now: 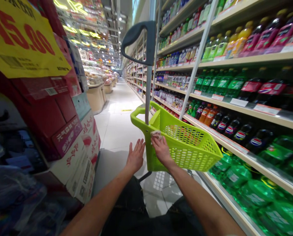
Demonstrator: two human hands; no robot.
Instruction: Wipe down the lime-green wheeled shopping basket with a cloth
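The right hand (pixel 161 149) presses a crumpled cloth (pixel 156 134) on the rim of the green basket (pixel 185 144) — it stands in the aisle beside the drink shelves (pixel 247 111). The left hand (pixel 136 156) hovers spread, touching nothing. A hard push may roll the basket away, I think.

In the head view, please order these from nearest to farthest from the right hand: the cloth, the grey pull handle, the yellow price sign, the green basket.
1. Cloth: under the right hand, pressed on the basket's rim.
2. Green basket: touching the hand, just right of it; too close to call against the cloth.
3. Grey pull handle: high above, on the pole.
4. Yellow price sign: far upper left.
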